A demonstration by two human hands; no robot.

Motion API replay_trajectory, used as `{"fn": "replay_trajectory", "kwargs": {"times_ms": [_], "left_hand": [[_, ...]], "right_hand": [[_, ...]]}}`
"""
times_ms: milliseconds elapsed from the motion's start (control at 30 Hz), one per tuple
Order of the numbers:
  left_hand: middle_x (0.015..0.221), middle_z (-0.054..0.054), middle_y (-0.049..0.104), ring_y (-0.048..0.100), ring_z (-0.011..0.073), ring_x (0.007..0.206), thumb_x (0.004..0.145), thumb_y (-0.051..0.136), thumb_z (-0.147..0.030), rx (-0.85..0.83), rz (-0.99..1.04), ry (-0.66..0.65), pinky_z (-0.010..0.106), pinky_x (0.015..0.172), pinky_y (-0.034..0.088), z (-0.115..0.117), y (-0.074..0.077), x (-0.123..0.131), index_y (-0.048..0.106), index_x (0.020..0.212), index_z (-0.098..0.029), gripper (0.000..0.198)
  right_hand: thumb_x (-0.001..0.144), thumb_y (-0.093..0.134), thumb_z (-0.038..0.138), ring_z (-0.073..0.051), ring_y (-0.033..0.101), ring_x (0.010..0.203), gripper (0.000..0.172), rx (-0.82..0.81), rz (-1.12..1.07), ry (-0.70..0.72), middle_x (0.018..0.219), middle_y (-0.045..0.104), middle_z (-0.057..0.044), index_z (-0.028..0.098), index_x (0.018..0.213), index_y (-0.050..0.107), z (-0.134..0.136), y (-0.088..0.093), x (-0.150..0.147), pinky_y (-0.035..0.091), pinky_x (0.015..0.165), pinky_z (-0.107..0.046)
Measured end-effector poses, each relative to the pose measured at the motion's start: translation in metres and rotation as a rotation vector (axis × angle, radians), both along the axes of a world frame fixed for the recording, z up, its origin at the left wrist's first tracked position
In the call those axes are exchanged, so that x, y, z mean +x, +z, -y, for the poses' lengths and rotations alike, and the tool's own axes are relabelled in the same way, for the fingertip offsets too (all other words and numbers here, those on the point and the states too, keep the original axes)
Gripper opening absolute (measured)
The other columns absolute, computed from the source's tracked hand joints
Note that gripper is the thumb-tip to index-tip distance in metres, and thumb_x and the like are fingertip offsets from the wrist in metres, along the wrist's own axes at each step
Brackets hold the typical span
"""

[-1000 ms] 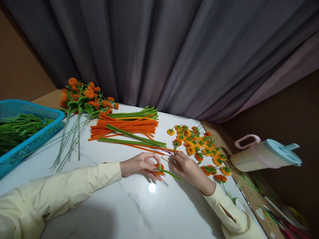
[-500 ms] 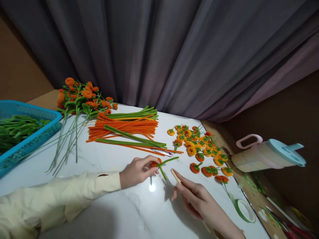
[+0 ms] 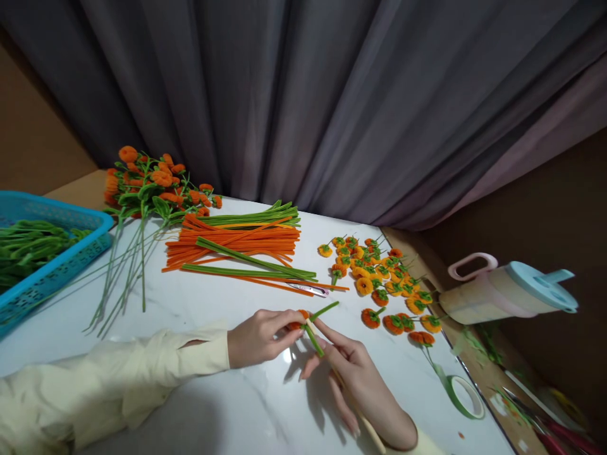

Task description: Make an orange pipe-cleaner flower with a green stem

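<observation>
Between the thumb and fingers of my left hand (image 3: 265, 338) is a small orange pipe-cleaner flower (image 3: 298, 321), partly hidden by the fingers. Two green pipe-cleaner ends (image 3: 325, 310) stick out of it to the right. My right hand (image 3: 365, 379) grips a thin pale wooden stick (image 3: 367, 424), which runs through the palm toward the lower right. The stick's tip touches or nearly touches the green ends beside the flower. Just beyond my hands lie orange pipe cleaners (image 3: 232, 243) and loose green pipe cleaners (image 3: 251, 259).
Several orange and yellow flower heads (image 3: 364, 286) lie at the right, with a roll of green tape (image 3: 467, 397) nearer me. A lidded cup (image 3: 502, 294) stands at the right edge. At the left are a blue basket (image 3: 90, 221) of green pieces and a bunch of stemmed orange flowers (image 3: 161, 179).
My right hand has moved left and up, bringing the stick's tip from apart to against or close to the green ends. My left hand still holds the flower in nearly the same spot.
</observation>
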State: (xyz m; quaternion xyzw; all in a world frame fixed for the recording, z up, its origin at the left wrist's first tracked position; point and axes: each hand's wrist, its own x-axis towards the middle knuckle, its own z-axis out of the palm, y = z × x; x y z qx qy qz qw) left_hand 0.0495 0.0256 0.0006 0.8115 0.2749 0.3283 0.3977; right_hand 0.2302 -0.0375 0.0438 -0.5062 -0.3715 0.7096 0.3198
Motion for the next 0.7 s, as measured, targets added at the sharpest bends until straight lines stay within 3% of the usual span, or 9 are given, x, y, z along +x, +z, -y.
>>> {"fn": "replay_trajectory", "kwargs": {"times_ms": [100, 267, 533, 700], "left_hand": [[0.082, 0.006, 0.068, 0.062, 0.0130, 0.069, 0.087, 0.047, -0.025, 0.025, -0.017, 0.002, 0.019, 0.066, 0.048, 0.000, 0.002, 0.000, 0.063, 0.100, -0.018, 0.022], [0.082, 0.005, 0.068, 0.062, 0.0119, 0.068, 0.085, 0.049, -0.025, -0.061, 0.021, 0.012, 0.018, 0.065, 0.049, 0.000, 0.002, 0.001, 0.062, 0.098, -0.018, 0.019], [0.073, 0.003, 0.066, 0.067, 0.0165, 0.071, 0.077, 0.061, -0.030, -0.619, 0.215, -0.013, 0.026, 0.067, 0.056, 0.000, 0.000, 0.007, 0.054, 0.087, -0.017, 0.018], [0.069, 0.003, 0.066, 0.068, 0.0184, 0.069, 0.071, 0.068, -0.032, -0.764, 0.245, -0.031, 0.028, 0.066, 0.055, -0.003, 0.007, 0.008, 0.052, 0.083, -0.016, 0.025]], "right_hand": [[0.084, 0.051, 0.052, -0.007, 0.051, 0.028, 0.072, 0.022, 0.002, 0.039, 0.076, 0.068, -0.006, 0.017, 0.141, 0.026, -0.001, -0.001, -0.001, 0.026, 0.023, -0.014], [0.088, 0.044, 0.051, -0.007, 0.049, 0.028, 0.064, 0.090, 0.062, 0.113, 0.069, 0.065, -0.001, 0.018, 0.140, 0.028, -0.002, -0.001, -0.001, 0.027, 0.024, -0.014], [0.090, 0.038, 0.046, -0.004, 0.041, 0.026, 0.051, 0.206, 0.310, 0.248, 0.061, 0.061, 0.003, 0.018, 0.133, 0.043, -0.008, 0.004, 0.006, 0.023, 0.026, -0.015], [0.091, 0.037, 0.041, -0.005, 0.042, 0.026, 0.048, 0.267, 0.485, 0.273, 0.067, 0.064, 0.002, 0.018, 0.132, 0.044, -0.011, 0.008, 0.005, 0.025, 0.026, -0.017]]}}
